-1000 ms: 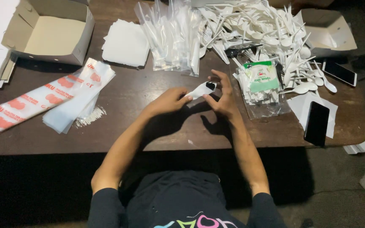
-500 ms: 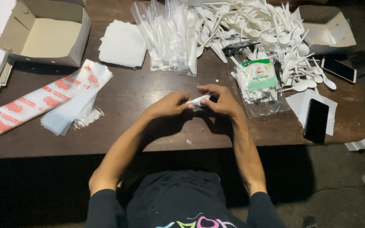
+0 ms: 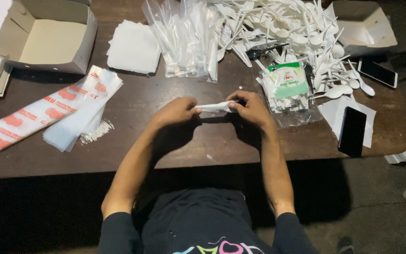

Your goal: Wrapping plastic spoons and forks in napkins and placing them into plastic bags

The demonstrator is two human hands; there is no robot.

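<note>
At frame centre, left hand (image 3: 177,112) and right hand (image 3: 250,107) each keep a closed grip on one end of a white rolled packet (image 3: 216,107) above the desk (image 3: 203,146); uneven pulling could tear or unroll it

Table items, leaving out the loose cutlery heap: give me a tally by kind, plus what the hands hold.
Cardboard boxes: 2
Phones: 2
Napkin stack: 1
Red-printed sleeve pack: 1
Green-labelled packet: 1
White rolled bundle, held at its ends by left hand and right hand: 1
Total: 8
</note>
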